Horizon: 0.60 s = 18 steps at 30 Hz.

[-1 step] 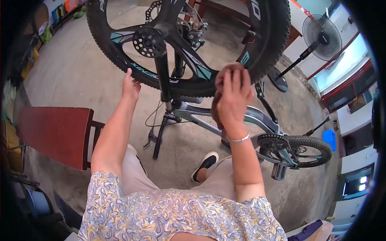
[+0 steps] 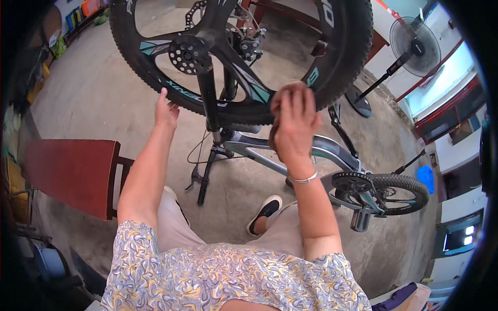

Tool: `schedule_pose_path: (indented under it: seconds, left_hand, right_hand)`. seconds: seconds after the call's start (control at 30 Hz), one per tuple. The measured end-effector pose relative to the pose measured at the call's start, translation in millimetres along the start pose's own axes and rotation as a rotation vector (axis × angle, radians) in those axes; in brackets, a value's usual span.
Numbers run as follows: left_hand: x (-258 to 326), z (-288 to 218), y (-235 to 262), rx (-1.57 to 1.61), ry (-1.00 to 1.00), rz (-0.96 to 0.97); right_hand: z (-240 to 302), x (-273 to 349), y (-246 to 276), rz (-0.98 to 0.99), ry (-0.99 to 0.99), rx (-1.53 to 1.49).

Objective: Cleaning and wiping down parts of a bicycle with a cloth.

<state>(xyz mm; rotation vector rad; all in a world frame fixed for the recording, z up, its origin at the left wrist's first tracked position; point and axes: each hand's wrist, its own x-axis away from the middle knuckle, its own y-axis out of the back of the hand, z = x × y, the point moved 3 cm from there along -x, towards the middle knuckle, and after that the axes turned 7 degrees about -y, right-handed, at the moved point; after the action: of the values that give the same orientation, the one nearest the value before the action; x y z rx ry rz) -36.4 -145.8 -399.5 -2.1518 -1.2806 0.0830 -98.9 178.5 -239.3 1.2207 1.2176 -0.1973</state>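
Note:
A black bicycle wheel (image 2: 129,57), with a knobbly tyre and broad spokes with teal marks, stands raised in front of me in the fork. My left hand (image 2: 166,110) grips the tyre at its lower left, thumb on the near side and fingers curled behind. Against the lower right of the rim lies my right hand (image 2: 295,116), slightly blurred. Under its fingers is a crumpled dark reddish-brown cloth (image 2: 274,136), mostly hidden by the palm. The grey bicycle frame (image 2: 259,158) runs below and to the right, ending at the rear wheel (image 2: 410,194).
A red-brown wooden chair (image 2: 72,173) stands left of my left arm. To the right are a standing fan (image 2: 415,47) and a blue bin (image 2: 425,179). The handlebar (image 2: 206,176) is low in front of me, and a pedal (image 2: 360,220) juts out near my right elbow.
My right hand has slid a little to the left along the rim with the cloth. The raised wheel has shifted very slightly left; my left hand keeps its grip on the tyre.

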Motion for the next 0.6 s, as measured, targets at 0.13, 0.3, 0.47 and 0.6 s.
schedule_pose_path:
  seconds: [0.13,0.3,0.47,0.6]
  left_hand:
    - [-13,-24,12,0.04,-0.133,-0.042]
    - [-5,-34,13,-0.034,-0.244,0.029]
    - [20,9,-8,-0.203,-0.02,0.097]
    - [10,22,-1,-0.228,-0.08,0.094]
  right_hand:
    - [24,29,-43,0.034,0.133,-0.082]
    - [31,39,-52,0.133,0.308,-0.259]
    - [39,35,-56,0.105,0.286,-0.293]
    - [30,13,-39,0.195,0.374,-0.258]
